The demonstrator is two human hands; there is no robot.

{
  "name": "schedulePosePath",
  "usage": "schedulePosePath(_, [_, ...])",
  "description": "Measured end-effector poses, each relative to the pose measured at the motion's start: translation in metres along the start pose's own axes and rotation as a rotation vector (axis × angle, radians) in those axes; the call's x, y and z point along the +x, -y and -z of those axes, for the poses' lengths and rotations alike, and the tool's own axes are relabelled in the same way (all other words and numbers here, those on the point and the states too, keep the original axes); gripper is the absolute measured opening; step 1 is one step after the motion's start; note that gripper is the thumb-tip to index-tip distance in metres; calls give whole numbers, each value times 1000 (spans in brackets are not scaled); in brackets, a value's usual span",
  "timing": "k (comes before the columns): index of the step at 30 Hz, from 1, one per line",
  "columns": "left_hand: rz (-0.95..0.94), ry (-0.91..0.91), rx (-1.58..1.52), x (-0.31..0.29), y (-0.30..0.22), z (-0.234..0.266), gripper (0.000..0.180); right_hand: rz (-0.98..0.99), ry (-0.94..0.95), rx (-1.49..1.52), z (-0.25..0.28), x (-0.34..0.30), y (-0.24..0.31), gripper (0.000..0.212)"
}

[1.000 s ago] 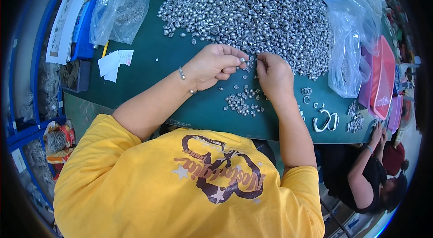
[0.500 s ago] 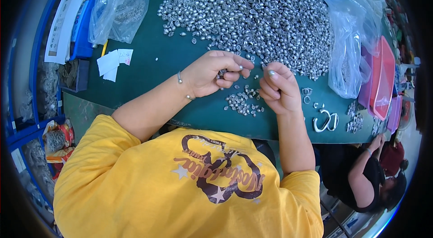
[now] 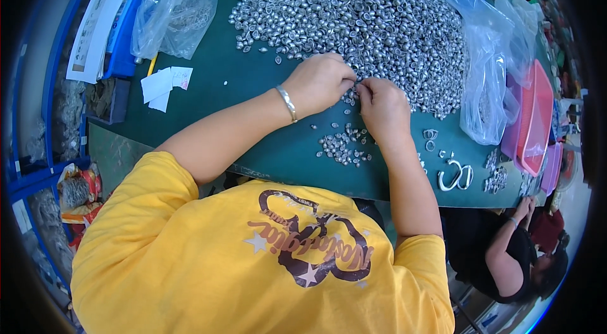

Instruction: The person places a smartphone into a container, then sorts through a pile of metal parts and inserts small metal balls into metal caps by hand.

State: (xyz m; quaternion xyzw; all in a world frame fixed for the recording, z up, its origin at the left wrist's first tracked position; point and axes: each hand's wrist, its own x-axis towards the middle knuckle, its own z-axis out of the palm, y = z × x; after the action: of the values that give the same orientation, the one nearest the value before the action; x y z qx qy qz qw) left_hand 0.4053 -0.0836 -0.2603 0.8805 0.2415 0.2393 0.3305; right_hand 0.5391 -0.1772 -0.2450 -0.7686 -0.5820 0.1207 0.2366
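A large heap of small silvery metal pieces (image 3: pixel 354 11), rounded and cup-like, covers the far part of the green table (image 3: pixel 208 93). At the heap's near edge my left hand (image 3: pixel 320 81) is closed, back of the hand up, its fingertips pressed together. My right hand (image 3: pixel 384 106) is closed too, thumb and forefinger pinched, almost meeting the left fingertips. Whatever either hand pinches is hidden by the fingers. Nearer to me, just left of my right wrist, lies a small separate pile of similar metal pieces (image 3: pixel 341 147).
Right of my right forearm lie silvery curved bangle-like pieces (image 3: pixel 455 174) and small rings (image 3: pixel 430 139). Clear plastic bags (image 3: pixel 484 81) and a red-pink basket (image 3: pixel 536 116) line the right side. Paper slips (image 3: pixel 158 87) lie left. Another person's arm (image 3: pixel 506 252) shows at lower right.
My left hand has turned over from palm-up, hiding the pieces that showed in its curled fingers. Both hands have moved closer together, toward the heap's edge.
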Motion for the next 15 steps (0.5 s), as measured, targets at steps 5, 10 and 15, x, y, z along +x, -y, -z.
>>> schedulePosePath(5, [-17,91,178,2,-1,-8,9,62,19,249,3,-1,-14,10])
schedulePosePath(10, [-12,118,194,1,-3,-7,9,-248,257,1099,19,-15,-26,7])
schedulePosePath(15, [249,91,-406,-1,-26,13,8,-124,388,1815,20,-28,-35,10])
